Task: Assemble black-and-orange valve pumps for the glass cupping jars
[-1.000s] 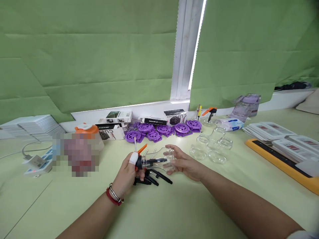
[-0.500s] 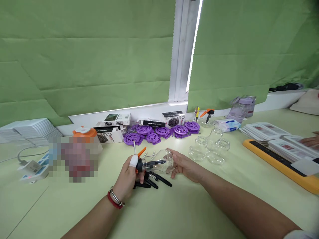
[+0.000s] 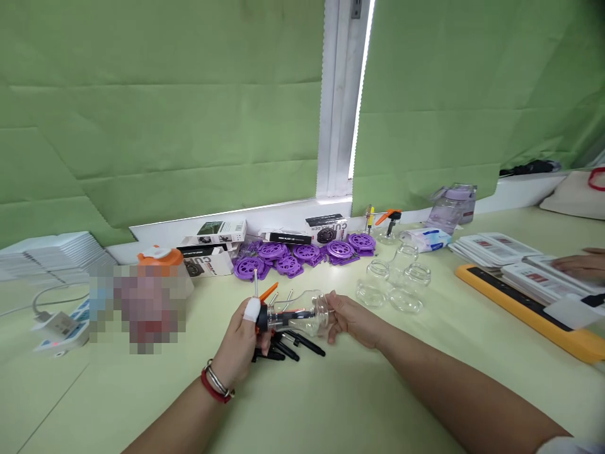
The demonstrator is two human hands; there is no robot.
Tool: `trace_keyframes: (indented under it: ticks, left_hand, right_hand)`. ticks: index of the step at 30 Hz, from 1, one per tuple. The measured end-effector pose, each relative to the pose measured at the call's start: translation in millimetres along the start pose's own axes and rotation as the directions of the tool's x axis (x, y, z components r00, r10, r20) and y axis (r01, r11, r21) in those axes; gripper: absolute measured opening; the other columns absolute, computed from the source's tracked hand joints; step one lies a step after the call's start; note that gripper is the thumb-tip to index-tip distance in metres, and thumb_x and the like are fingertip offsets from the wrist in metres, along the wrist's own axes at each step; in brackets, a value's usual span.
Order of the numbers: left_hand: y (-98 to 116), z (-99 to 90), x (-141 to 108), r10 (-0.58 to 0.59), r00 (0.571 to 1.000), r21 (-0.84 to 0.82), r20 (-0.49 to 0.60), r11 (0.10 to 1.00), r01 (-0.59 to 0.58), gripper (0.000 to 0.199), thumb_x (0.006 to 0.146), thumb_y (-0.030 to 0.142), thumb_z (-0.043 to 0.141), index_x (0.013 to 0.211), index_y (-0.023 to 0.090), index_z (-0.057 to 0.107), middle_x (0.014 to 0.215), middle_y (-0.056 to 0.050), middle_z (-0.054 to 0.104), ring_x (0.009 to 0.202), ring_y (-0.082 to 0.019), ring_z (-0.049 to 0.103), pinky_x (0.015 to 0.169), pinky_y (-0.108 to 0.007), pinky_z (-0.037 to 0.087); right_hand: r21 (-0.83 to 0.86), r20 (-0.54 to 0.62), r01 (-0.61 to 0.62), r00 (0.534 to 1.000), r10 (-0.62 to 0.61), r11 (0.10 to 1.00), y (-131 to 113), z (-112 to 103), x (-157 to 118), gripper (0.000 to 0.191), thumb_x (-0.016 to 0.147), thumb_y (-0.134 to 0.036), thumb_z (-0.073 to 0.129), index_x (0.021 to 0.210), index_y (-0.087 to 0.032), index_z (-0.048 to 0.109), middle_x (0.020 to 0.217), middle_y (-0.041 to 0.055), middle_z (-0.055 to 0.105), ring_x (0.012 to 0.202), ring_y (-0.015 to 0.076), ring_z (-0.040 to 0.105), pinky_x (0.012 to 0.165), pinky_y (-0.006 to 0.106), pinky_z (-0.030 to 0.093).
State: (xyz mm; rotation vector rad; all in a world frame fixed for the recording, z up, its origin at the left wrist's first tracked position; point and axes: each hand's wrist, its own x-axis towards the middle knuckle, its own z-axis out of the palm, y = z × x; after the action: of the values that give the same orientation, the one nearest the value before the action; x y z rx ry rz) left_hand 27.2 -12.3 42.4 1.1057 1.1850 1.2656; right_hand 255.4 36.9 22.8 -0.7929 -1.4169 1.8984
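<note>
My left hand (image 3: 241, 337) is closed round a black cap (image 3: 261, 318) with an orange lever (image 3: 268, 292) and a thin metal rod standing up from it. A white wrap covers its thumb. My right hand (image 3: 352, 320) grips the far end of a clear glass bottle (image 3: 307, 309), which lies sideways between the hands. The cap's black stem runs inside the bottle; whether the cap sits tight on the neck I cannot tell. Just below, several black stem parts (image 3: 302, 342) lie on the table. Slim metal rods (image 3: 288, 299) rest behind the bottle.
Several clear glass bottles (image 3: 405, 299) stand to the right. Purple slotted parts (image 3: 307, 253) and printed boxes (image 3: 208, 261) line the back. Beyond the glass stands a bottle with an orange lever (image 3: 387, 217). A yellow-black tool (image 3: 529, 315) lies near another person's hand (image 3: 581, 263).
The glass bottle has gone from slightly tilted to nearly level, with both hands still on it and the cap. The whole view has shifted a little.
</note>
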Motion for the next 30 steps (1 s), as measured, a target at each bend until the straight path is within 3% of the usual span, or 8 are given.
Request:
trace_keyframes:
  ticks: [2,4,9,13,16,20,27,30]
  left_hand:
    - [-0.5,-0.2,1.9,-0.016,1.000,-0.037,-0.018,0.999,0.015,0.040,0.083,0.058,0.041,0.077,0.018,0.048,0.045,0.006,0.046,0.036,-0.008,0.037,0.036,-0.021,0.035]
    - [-0.9,-0.1,2.8,-0.028,0.999,-0.046,-0.017,0.999,0.027,0.042,0.083,0.059,0.040,0.075,0.018,0.048,0.044,0.006,0.045,0.036,-0.008,0.037,0.036,-0.021,0.034]
    - [-1.2,1.2,-0.6,0.009,1.000,0.033,0.016,0.999,-0.010,0.043,0.085,0.058,0.035,0.074,0.019,0.047,0.038,0.006,0.043,0.034,-0.009,0.039,0.038,-0.022,0.036]
    - [-1.0,2.1,-2.8,0.026,0.999,0.054,0.035,0.998,-0.028,0.040,0.087,0.057,0.033,0.075,0.020,0.044,0.038,0.007,0.042,0.035,-0.010,0.040,0.038,-0.022,0.037]
    - [-1.3,2.1,-1.5,0.019,1.000,0.014,0.012,1.000,-0.019,0.039,0.086,0.056,0.037,0.077,0.019,0.046,0.041,0.006,0.043,0.035,-0.009,0.037,0.036,-0.021,0.034]
    - [-1.6,2.1,0.7,-0.012,0.999,-0.042,-0.034,0.999,0.010,0.042,0.084,0.058,0.039,0.077,0.018,0.048,0.044,0.006,0.045,0.036,-0.008,0.035,0.035,-0.020,0.032]
    - [-3.0,2.7,-2.0,0.038,0.999,0.031,0.039,0.999,-0.039,0.039,0.087,0.055,0.034,0.075,0.020,0.044,0.039,0.007,0.041,0.034,-0.009,0.036,0.037,-0.021,0.036]
    - [-2.7,3.0,-1.4,0.035,0.999,0.016,0.025,0.999,-0.035,0.038,0.087,0.055,0.037,0.075,0.020,0.044,0.040,0.008,0.040,0.034,-0.008,0.036,0.036,-0.020,0.034]
  right_hand:
    - [-0.012,0.011,0.066,0.998,-0.066,0.998,-4.1,-0.5,-3.2,0.064,0.079,-0.050,0.060,0.134,-0.028,0.037,0.130,0.0138,0.045,0.085,0.0155,0.061,0.068,0.032,0.052]
    - [-0.048,0.023,0.093,0.995,-0.092,0.994,-6.7,0.2,-5.8,0.079,0.073,-0.038,0.071,0.139,-0.036,0.028,0.140,0.0115,0.032,0.089,0.0149,0.060,0.074,0.034,0.052]
    - [-0.016,0.041,0.027,0.999,-0.026,1.000,0.6,3.2,-4.4,0.057,0.082,-0.051,0.055,0.130,-0.023,0.040,0.100,0.0090,0.059,0.063,0.0145,0.063,0.052,0.026,0.047]
    - [0.014,0.004,-0.067,0.998,0.067,0.998,5.4,3.1,-1.6,0.061,0.085,-0.063,0.037,0.120,-0.014,0.045,0.079,0.0086,0.062,0.052,0.0156,0.061,0.043,0.025,0.042]
    - [0.010,0.022,-0.033,0.999,0.033,0.999,0.5,3.5,-3.7,0.062,0.085,-0.059,0.044,0.132,-0.020,0.035,0.102,0.0136,0.060,0.067,0.0180,0.065,0.050,0.028,0.048]
    - [-0.022,0.026,0.109,0.994,-0.109,0.994,-8.1,5.5,-7.9,0.075,0.075,-0.039,0.069,0.137,-0.035,0.026,0.134,0.0118,0.038,0.090,0.0189,0.063,0.064,0.030,0.052]
    - [0.010,0.018,-0.020,1.000,0.020,1.000,3.3,4.3,-2.3,0.056,0.085,-0.060,0.042,0.118,-0.016,0.045,0.080,0.0070,0.061,0.055,0.0159,0.063,0.044,0.023,0.042]
    - [-0.012,0.019,-0.051,0.999,0.051,0.999,5.6,2.6,-1.5,0.063,0.085,-0.065,0.032,0.120,-0.014,0.046,0.083,0.0105,0.062,0.058,0.0171,0.063,0.044,0.024,0.043]
